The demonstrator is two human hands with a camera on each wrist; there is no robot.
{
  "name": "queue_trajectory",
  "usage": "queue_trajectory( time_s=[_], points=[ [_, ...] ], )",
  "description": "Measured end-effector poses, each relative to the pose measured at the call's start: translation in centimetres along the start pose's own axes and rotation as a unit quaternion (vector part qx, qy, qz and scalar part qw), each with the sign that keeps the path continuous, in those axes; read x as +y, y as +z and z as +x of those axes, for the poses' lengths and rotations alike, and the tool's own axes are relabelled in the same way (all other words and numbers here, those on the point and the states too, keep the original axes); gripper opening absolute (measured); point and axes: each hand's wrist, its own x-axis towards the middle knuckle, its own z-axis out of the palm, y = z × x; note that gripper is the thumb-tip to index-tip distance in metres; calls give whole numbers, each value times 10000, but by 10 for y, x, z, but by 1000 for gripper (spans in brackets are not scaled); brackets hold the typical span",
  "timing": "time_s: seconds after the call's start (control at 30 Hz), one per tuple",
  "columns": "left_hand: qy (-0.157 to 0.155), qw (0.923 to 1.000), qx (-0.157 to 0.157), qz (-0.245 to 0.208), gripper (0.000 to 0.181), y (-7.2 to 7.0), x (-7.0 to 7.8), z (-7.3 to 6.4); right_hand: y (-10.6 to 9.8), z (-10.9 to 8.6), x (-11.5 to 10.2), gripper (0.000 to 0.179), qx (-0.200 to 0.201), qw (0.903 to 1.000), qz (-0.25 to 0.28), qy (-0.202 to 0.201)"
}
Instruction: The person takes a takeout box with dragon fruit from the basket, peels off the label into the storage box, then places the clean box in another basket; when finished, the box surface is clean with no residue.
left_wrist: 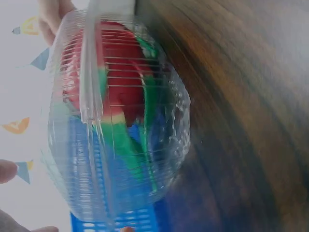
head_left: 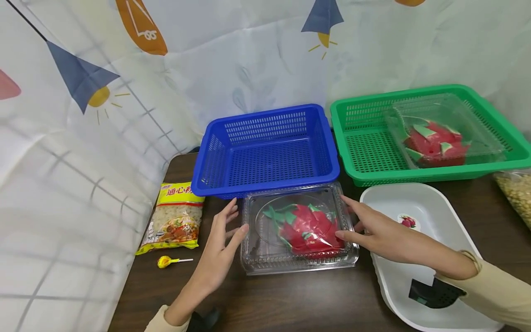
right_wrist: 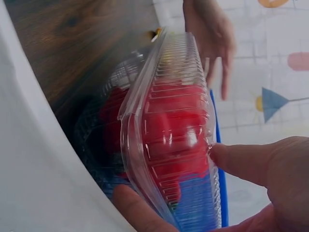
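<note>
A clear plastic clamshell box lies on the dark wooden table, its lid down. Inside is a red dragon fruit with green scales, which looks like a model. On the box's left side my left hand hovers with fingers spread, thumb close to the edge and apart from it in the head view. My right hand is at the right side, fingers fairly straight. Its thumb touches the lid, while another finger lies low beside the rim; its contact is unclear.
Behind the box stands a blue basket. A green basket at the back right holds another boxed dragon fruit. A white basin is on the right. Left are a pasta bag and a lollipop; a bag of beans lies far right.
</note>
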Motion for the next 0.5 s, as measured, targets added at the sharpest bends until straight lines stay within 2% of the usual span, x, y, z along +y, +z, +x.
queue_trajectory(
  time_s=[0.1,0.23,0.4,0.5],
  points=[
    [-622,9971,-146,-408,64,0,-1,1,-2,1,0,97,-45,10000,11,67],
    [-1144,9880,-458,-927,64,2,-4,1,-5,3,0,96,-89,9999,47,127],
    [-1527,9770,-652,-1340,64,5,-10,3,-7,6,-1,94,-46,9999,-102,124],
    [-1623,9730,-743,-1462,66,6,-13,4,-7,8,-2,94,-27,9996,-274,54]
  ],
)
